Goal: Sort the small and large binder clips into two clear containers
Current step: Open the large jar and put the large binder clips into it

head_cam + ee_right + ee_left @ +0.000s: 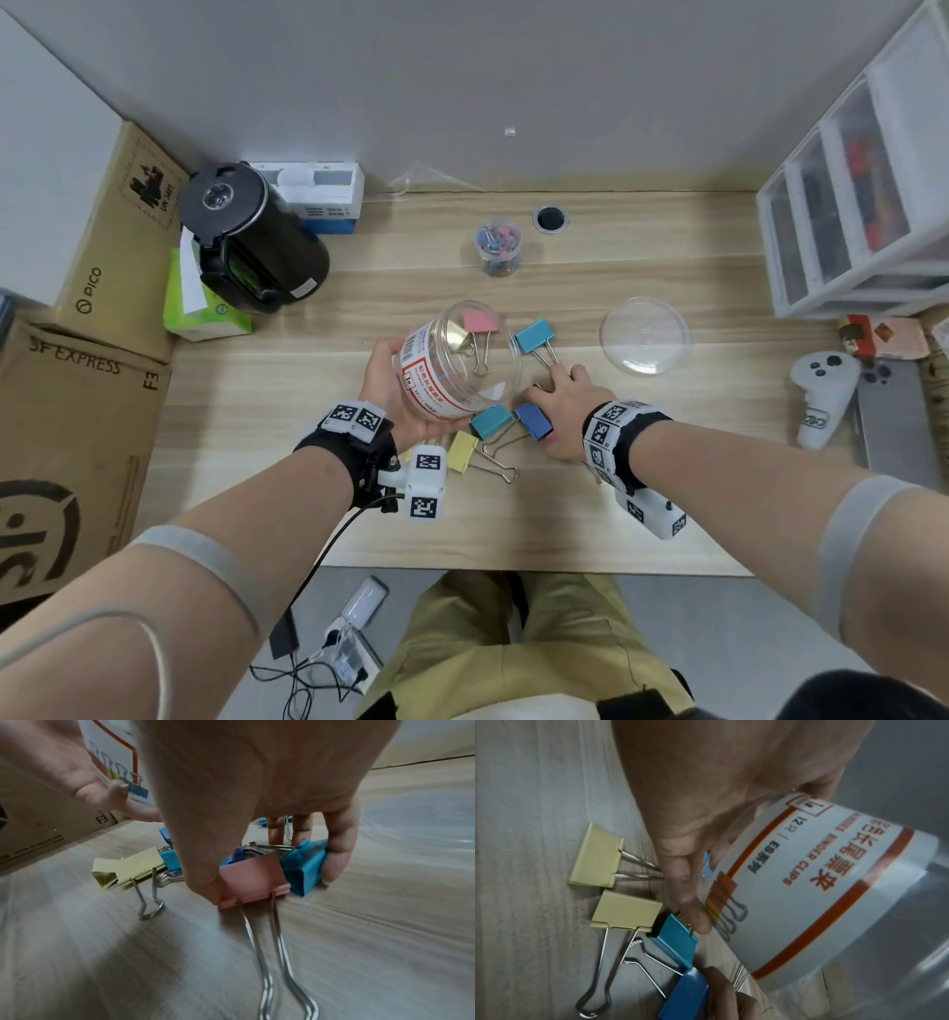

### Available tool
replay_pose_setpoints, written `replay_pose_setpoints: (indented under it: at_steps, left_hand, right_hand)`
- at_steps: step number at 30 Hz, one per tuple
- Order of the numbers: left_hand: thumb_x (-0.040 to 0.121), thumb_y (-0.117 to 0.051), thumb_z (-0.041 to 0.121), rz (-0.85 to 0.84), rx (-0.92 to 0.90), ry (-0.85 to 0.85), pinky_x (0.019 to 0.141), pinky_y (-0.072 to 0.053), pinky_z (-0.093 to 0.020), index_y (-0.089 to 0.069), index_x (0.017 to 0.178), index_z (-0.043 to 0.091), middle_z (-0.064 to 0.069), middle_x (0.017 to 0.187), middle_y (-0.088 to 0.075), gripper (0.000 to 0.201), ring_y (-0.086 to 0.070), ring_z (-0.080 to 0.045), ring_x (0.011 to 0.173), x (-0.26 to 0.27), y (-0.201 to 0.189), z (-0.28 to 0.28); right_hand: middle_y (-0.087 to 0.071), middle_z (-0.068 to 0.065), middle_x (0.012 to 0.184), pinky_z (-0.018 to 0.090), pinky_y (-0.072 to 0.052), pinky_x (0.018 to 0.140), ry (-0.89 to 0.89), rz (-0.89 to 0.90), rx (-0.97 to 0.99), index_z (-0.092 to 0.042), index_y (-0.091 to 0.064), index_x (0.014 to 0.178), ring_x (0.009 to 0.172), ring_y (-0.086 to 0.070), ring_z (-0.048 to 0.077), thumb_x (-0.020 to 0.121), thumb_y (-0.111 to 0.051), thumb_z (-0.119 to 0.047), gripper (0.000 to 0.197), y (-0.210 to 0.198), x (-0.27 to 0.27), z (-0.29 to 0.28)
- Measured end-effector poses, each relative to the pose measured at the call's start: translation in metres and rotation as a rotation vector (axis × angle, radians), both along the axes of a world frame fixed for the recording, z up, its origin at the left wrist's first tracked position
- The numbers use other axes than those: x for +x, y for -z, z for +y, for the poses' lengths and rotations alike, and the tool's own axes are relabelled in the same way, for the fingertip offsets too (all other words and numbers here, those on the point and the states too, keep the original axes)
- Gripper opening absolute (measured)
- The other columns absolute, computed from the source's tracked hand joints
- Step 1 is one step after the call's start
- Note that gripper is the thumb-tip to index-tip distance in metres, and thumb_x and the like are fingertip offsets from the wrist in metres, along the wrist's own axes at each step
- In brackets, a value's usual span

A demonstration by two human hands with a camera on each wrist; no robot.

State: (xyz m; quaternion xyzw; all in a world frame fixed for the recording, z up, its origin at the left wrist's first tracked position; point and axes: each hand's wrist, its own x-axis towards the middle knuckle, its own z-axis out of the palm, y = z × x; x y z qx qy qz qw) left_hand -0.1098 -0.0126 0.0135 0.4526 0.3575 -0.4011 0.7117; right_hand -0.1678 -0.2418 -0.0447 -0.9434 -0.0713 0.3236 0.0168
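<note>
My left hand grips a big clear labelled jar, tilted above the desk, with a pink and a gold large clip inside. In the left wrist view its thumb lies on the jar's label. My right hand is down on the pile of large clips. Its thumb and outer finger squeeze a pink clip and a light blue clip together. Loose on the desk lie a teal clip, another teal clip, a dark blue clip and yellow clips. A small clear jar of small clips stands further back.
A clear lid lies right of the hands. A black appliance, a green box and cardboard boxes crowd the left. A drawer unit and a white controller are on the right. A cable hole is at the back.
</note>
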Motion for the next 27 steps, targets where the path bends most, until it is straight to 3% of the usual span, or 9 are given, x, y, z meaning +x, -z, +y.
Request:
replay_pose_setpoints:
  at_steps: [5, 12, 24, 27]
  left_hand:
    - [0.083, -0.046, 0.06, -0.015, 0.009, 0.005, 0.079, -0.057, -0.05, -0.066, 0.127, 0.01, -0.021, 0.125, -0.068, 0.07, -0.064, -0.044, 0.111, -0.003, -0.002, 0.0]
    - [0.08, -0.05, 0.059, -0.018, 0.044, 0.005, 0.09, -0.053, -0.056, -0.066, 0.13, 0.013, -0.02, 0.129, -0.067, 0.07, -0.062, -0.044, 0.116, -0.004, 0.003, 0.001]
    - [0.085, -0.046, 0.057, -0.01, 0.061, 0.012, 0.088, -0.054, -0.055, -0.068, 0.127, 0.012, -0.018, 0.117, -0.071, 0.065, -0.064, -0.043, 0.112, -0.002, 0.005, -0.001]
    - [0.086, -0.046, 0.058, 0.003, 0.069, 0.015, 0.087, -0.054, -0.055, -0.067, 0.128, 0.011, -0.019, 0.124, -0.069, 0.066, -0.063, -0.045, 0.114, 0.0, 0.005, -0.003]
  right_hand:
    - [-0.035, 0.005, 0.125, 0.037, -0.051, 0.069, 0.044, -0.048, 0.016, -0.035, -0.037, 0.128, 0.113, -0.036, 0.028, 0.076, -0.061, -0.039, 0.057, 0.003, -0.003, 0.0]
    - [-0.038, 0.004, 0.121, 0.039, -0.053, 0.07, 0.116, -0.053, 0.058, -0.033, -0.035, 0.122, 0.112, -0.035, 0.026, 0.072, -0.064, -0.041, 0.058, 0.005, 0.002, -0.004]
    - [-0.039, -0.004, 0.106, 0.034, -0.048, 0.067, 0.118, -0.045, 0.185, -0.033, -0.037, 0.114, 0.102, -0.037, 0.022, 0.064, -0.065, -0.048, 0.059, 0.004, 0.012, -0.021]
    - [-0.042, -0.003, 0.108, 0.039, -0.052, 0.075, 0.133, -0.036, 0.232, -0.034, -0.038, 0.117, 0.103, -0.038, 0.022, 0.063, -0.065, -0.051, 0.063, 0.001, 0.015, -0.027]
